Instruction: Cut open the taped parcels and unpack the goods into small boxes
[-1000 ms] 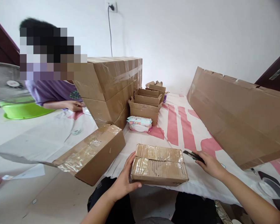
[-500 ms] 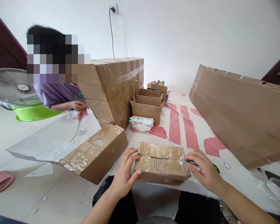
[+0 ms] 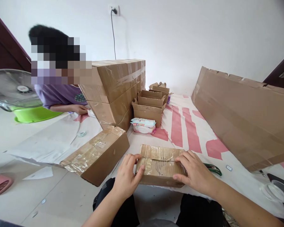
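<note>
Left hand curled around the left end of the small taped carton, fingertips at the top edge, thumb toward the near side. Right hand clasping the other end, fingers over the top and thumb by the near long edge. So yeah, gripped from both ends. Lying flat right at the near edge of the patchy pink-and-white cloth, just past the knees. Long axis pretty much left to right, right end angled a touch closer; taped face up, seam running lengthwise, one long side facing the knees. Just right of the right hand, a green cutter on the cloth, partly hidden. Off to the left, a longer carton, pointing diagonally away toward the stack of big cartons. Farther back, a soft printed pack in front of some open boxes. Over on the left, a person in a purple top.
</note>
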`<state>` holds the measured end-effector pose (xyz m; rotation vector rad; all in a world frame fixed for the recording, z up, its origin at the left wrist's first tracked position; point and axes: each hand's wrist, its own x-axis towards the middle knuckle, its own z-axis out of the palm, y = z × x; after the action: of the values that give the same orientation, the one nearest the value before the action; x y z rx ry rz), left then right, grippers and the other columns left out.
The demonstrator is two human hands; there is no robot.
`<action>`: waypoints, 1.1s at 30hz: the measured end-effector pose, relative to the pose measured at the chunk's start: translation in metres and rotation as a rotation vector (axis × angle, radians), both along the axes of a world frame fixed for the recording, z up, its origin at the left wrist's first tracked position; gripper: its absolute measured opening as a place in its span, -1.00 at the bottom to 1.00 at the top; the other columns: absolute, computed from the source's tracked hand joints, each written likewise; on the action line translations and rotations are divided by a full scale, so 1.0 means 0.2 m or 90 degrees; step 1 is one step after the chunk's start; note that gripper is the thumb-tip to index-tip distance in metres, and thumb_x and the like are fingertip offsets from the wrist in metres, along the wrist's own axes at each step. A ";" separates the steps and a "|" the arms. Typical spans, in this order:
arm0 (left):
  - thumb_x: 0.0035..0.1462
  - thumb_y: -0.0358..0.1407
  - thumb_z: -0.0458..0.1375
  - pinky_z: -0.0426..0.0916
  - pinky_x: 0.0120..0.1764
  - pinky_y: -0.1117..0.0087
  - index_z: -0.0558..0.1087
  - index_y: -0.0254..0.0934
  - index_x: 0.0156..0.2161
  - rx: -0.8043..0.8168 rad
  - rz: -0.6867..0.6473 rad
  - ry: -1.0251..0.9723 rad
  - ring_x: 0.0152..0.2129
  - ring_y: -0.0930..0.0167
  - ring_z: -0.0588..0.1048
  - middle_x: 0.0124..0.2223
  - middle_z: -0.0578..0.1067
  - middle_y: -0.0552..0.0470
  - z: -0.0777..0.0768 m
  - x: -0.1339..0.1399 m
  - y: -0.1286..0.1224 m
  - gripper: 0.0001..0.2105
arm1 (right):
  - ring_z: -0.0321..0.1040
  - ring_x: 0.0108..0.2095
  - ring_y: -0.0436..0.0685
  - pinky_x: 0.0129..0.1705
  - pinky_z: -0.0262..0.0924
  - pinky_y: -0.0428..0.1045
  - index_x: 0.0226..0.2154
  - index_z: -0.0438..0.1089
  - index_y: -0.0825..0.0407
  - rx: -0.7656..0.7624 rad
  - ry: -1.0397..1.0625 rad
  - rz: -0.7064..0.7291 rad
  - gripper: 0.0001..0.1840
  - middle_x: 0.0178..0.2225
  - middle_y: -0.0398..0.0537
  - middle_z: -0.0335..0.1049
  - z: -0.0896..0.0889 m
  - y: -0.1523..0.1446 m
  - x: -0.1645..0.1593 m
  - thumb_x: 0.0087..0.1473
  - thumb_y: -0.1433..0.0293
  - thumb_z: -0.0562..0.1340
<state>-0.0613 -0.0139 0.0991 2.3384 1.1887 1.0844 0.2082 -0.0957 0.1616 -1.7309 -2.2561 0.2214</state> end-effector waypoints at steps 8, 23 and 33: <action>0.08 -0.01 0.14 0.32 -0.38 0.34 0.34 -0.21 -0.25 -0.229 0.099 -0.099 -0.51 0.38 0.40 -0.46 0.35 0.14 0.00 0.01 0.00 -0.69 | 0.24 0.01 0.32 0.05 0.23 0.28 0.05 0.32 0.10 -0.005 0.004 0.009 -0.42 -0.02 0.14 0.33 -0.02 0.00 -0.03 0.01 0.24 0.40; -0.11 -0.04 0.23 0.18 -0.47 0.47 0.28 -0.23 -0.34 -0.439 0.048 -0.278 -0.58 0.49 0.25 -0.52 0.24 0.23 0.04 0.04 0.01 -0.65 | 0.19 -0.04 0.34 0.04 0.18 0.22 -0.18 0.43 0.09 -0.096 -0.008 0.021 -0.35 -0.14 0.07 0.33 0.02 0.13 -0.17 -0.26 0.04 0.49; 0.03 -0.06 0.17 0.24 -0.37 0.40 0.30 -0.22 -0.25 -0.371 0.021 -0.221 -0.49 0.44 0.32 -0.43 0.29 0.17 0.01 0.03 0.01 -0.70 | 0.25 -0.04 0.39 0.04 0.14 0.25 -0.19 0.44 0.13 -0.053 -0.149 -0.034 -0.29 -0.15 0.15 0.41 0.03 0.14 -0.20 -0.28 -0.03 0.47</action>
<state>-0.0558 -0.0121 0.1006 1.6239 1.2067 0.9422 0.1683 -0.0677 0.1670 -1.9494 -2.3876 0.1074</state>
